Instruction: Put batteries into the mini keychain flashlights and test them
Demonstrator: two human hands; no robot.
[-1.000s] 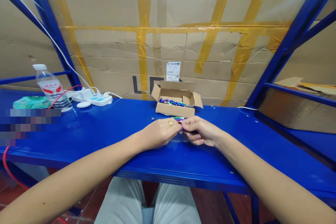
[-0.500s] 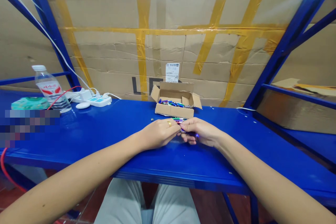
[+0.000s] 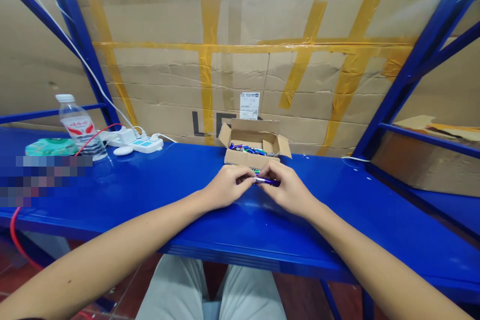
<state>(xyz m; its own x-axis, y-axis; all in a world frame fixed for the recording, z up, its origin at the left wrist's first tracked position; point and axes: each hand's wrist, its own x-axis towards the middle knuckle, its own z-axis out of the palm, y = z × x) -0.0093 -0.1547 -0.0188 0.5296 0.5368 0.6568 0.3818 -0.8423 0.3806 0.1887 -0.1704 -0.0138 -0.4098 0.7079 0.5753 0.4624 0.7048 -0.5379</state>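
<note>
A slim purple penlight (image 3: 269,181) with a silvery left end lies level between my hands, just above the blue tabletop. My left hand (image 3: 231,186) is closed, its thumb and fingertips pinching the silvery end. From the other side my right hand (image 3: 287,189) grips the purple body between thumb and fingers. Just behind the fingertips, shiny green tubes (image 3: 257,172) show on the table, mostly hidden by the hands. Beyond them an open cardboard box (image 3: 247,161) contains several blue, green and silvery tubes (image 3: 250,149) of similar look.
On the left stand a water bottle (image 3: 80,127), a green packet (image 3: 50,147) and a white power strip (image 3: 148,145) with plugs and cables. A large taped cardboard sheet (image 3: 168,75) closes off the back of the blue table (image 3: 168,175). Blue rack posts (image 3: 397,80) rise at both sides.
Both hands have turned, and the penlight now shows more fully between them. The bluish glow at its right end is no longer visible. The whole view has shifted slightly.
</note>
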